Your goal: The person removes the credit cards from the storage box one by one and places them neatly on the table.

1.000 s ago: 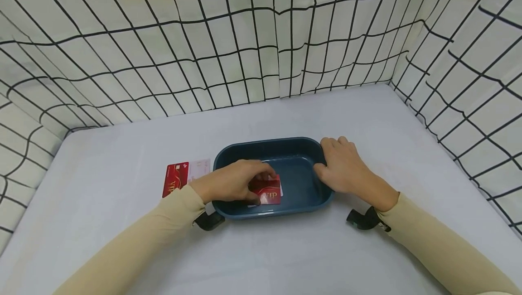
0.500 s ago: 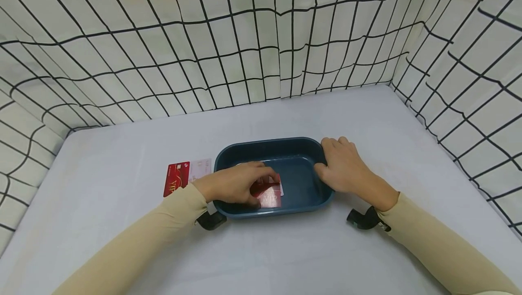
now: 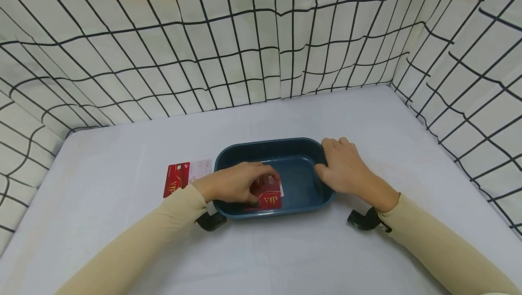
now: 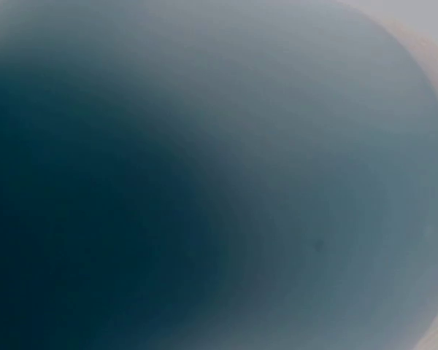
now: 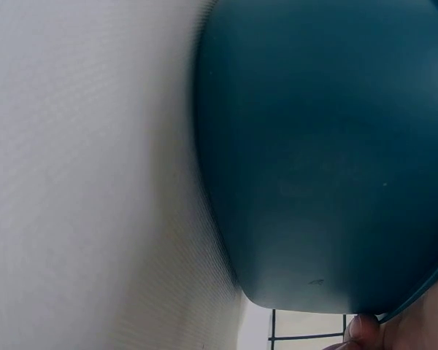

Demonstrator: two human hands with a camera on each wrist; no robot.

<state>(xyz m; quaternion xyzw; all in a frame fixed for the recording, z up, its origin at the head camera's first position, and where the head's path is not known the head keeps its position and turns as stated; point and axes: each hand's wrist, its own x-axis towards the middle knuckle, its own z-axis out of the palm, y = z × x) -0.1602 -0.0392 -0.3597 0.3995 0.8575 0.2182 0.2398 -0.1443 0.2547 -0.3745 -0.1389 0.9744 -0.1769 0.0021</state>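
Observation:
On the white surface sits a dark blue oblong tray with rounded corners. My left hand reaches over its left end, thumb and fingers curled about a red card lettered VIP inside the tray; the hand covers the card's left part. The pale edge of another card shows beneath it. My right hand grips the right end of the tray, fingers over the rim. In the right wrist view, fingertips touch the rim beside the tray's outer wall. Blurred blue wall fills the left wrist view.
Left of the tray, a red VIP card and a pale pink card lie on the white tabletop, partly behind the left forearm. Black wire grid over white sheeting encloses the back and sides.
The red card under my left hand has tilted, catching glare half a second ago, and now shows its lettering slightly nearer the tray's front wall. My right hand keeps its grip on the tray.

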